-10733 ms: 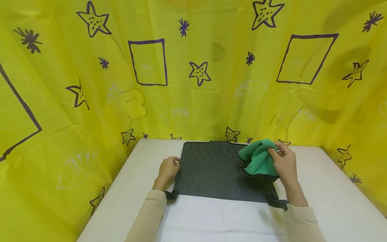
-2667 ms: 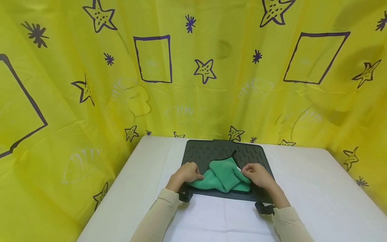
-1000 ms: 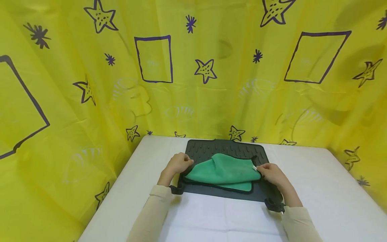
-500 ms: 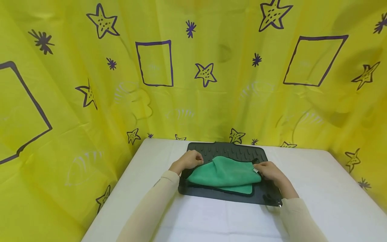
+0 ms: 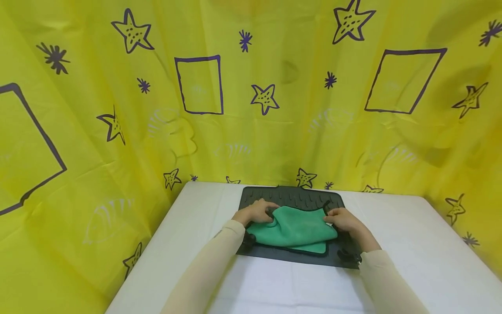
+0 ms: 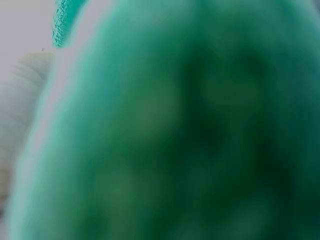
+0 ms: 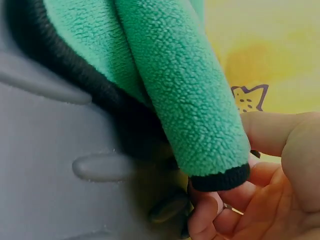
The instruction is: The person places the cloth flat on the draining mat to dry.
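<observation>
A green microfibre cloth with black edging (image 5: 296, 226) lies folded over a dark grey ridged mat (image 5: 290, 258). My left hand (image 5: 256, 211) is at its upper left, thumb and fingers curled on the fabric. In the left wrist view the green cloth (image 6: 115, 125) fills nearly everything, blurred, hiding that hand. My right hand (image 5: 345, 220) pinches the right end near a small white tag. The right wrist view shows the cloth (image 7: 185, 85) as a rolled fold ending in black trim, with the fingers (image 7: 270, 132) of my right hand around that end.
The mat lies on a white table (image 5: 400, 235). Behind and to the sides hangs a yellow curtain (image 5: 298, 144) with stars and outlined frames. Black wrist straps (image 5: 347, 255) sit low over the mat.
The cloth, bunched in the right hand earlier, was spread and folded on the mat. In the last second the left hand moved right onto its upper left part; the right hand keeps its end.
</observation>
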Available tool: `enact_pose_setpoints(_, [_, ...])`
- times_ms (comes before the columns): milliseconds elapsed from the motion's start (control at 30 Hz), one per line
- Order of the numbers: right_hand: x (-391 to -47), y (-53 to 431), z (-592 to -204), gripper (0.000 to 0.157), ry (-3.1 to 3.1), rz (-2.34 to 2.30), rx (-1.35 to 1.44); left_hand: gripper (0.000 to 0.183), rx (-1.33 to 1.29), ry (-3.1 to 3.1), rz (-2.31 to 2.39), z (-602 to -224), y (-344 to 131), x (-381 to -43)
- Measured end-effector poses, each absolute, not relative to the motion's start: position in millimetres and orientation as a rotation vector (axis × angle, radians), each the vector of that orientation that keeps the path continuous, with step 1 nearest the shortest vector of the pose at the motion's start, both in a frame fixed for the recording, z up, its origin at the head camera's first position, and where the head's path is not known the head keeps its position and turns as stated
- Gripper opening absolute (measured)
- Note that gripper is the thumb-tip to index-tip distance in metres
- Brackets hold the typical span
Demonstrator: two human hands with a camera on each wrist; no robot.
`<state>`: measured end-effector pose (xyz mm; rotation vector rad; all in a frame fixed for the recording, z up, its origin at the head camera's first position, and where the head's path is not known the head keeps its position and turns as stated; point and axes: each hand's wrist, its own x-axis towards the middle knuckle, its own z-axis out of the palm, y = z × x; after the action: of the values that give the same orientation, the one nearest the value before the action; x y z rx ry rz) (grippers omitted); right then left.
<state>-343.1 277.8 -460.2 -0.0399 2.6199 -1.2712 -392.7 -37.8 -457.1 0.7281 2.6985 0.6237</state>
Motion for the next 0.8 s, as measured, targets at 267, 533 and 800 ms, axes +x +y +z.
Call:
enact_pose_setpoints(267, [-341,283,-463,0.02,2.622,-1.349,-0.064,0.015,0.75,2.736,0.863,-457,-46,-396])
enact_pose_setpoints(533, [-339,286,-447,0.025,2.664,-1.418,-0.036,0.007,0.717,2.728,1.194,-435,-62,-402])
enact_pose_setpoints(800, [-341,287,-432,0.027,2.777,-1.414,-0.076,0.012,0.631,2.851,1.18,-423,-76,-407])
